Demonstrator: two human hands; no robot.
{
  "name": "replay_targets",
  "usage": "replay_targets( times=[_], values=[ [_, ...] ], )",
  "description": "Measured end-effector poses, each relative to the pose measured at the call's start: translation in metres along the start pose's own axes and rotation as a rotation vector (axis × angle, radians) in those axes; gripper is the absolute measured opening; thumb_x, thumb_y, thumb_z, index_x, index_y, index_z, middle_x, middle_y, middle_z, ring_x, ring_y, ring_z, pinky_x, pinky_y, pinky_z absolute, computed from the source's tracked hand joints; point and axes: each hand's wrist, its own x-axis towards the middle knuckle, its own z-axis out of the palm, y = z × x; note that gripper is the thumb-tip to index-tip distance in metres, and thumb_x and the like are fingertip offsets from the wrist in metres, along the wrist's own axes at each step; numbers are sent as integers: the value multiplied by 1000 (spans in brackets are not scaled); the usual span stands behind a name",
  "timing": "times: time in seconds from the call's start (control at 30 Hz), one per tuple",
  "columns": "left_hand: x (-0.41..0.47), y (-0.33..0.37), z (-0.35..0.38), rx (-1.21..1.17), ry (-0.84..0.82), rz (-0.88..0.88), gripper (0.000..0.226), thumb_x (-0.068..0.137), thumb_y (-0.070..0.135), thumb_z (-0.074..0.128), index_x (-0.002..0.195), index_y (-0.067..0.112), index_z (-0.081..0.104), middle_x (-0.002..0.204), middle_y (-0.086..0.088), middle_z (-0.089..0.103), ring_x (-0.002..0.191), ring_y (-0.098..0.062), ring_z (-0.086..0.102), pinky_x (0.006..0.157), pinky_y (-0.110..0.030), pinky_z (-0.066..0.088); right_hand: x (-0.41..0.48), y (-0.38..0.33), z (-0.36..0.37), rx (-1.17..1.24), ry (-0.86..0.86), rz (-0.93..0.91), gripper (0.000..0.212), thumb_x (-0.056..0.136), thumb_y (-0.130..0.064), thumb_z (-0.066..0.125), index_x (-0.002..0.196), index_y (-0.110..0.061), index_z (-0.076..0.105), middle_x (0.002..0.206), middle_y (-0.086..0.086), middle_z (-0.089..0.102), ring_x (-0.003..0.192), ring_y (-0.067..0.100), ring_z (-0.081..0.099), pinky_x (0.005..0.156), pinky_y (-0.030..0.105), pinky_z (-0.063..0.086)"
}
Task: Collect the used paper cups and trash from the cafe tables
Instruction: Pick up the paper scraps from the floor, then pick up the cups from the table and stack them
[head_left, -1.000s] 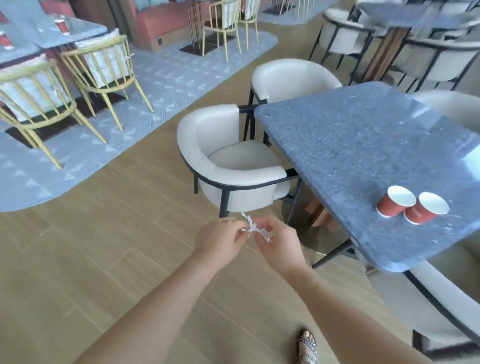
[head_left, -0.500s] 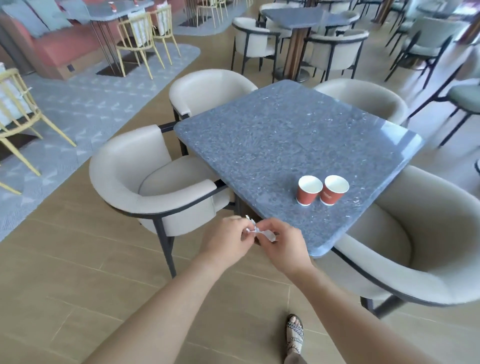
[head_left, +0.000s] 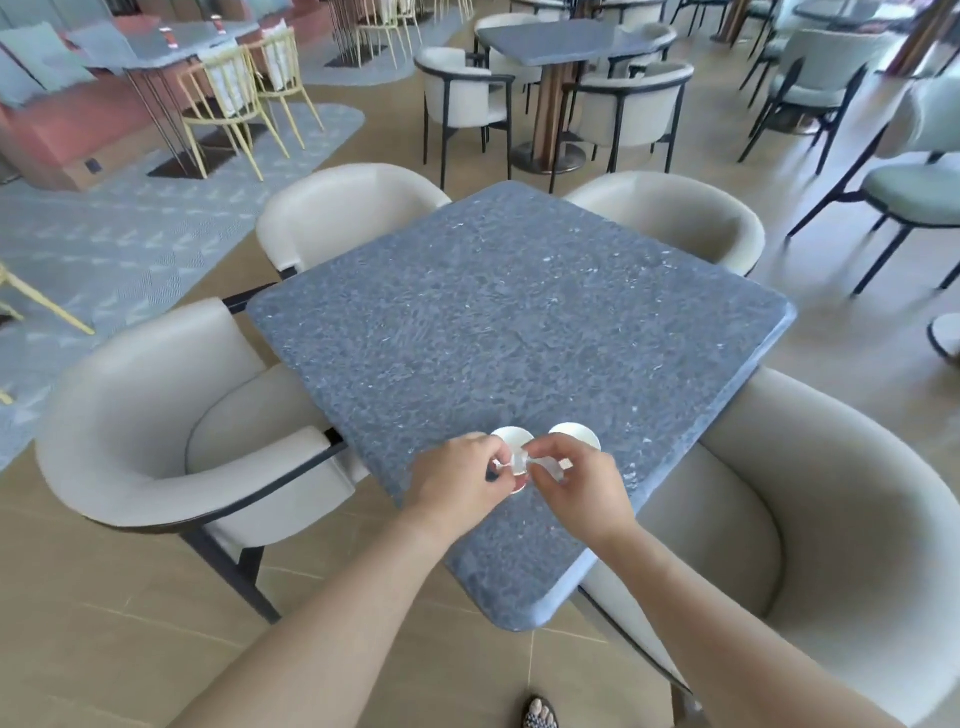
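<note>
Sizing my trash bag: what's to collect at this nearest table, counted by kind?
Red paper cups with white insides, on the grey speckled table: 2
Crumpled white paper scrap, pinched between left hand and right hand: 1
Total: 3

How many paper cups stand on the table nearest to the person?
2. The left cup shows behind the left hand, the right cup behind the right hand, side by side near the table's corner. The hands, pinching a white scrap, hide most of each.

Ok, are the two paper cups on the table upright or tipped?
Upright: left cup and right cup show round white mouths facing up on the table; their bodies are mostly hidden.
</note>
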Motion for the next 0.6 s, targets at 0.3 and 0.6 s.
replay_targets(
  times=[0.3,0.6],
  values=[
    [48,-7,26,41,-83,-79,20,87,36,55,105,34,62,101,14,66,89,-11,60,71,-27,46,51,54,-31,-104,-13,162,14,79,-17,66,91,-24,67,90,-9,67,78,9,57,61,9,33],
    [65,-10,41,56,-129,-95,13,86,33,56,93,29,65,98,13,67,83,-11,61,65,-24,40,74,70,-22,-179,-133,130,26,73,-14,71,98,-16,67,102,3,66,85,17,60,76,26,49]
  ],
)
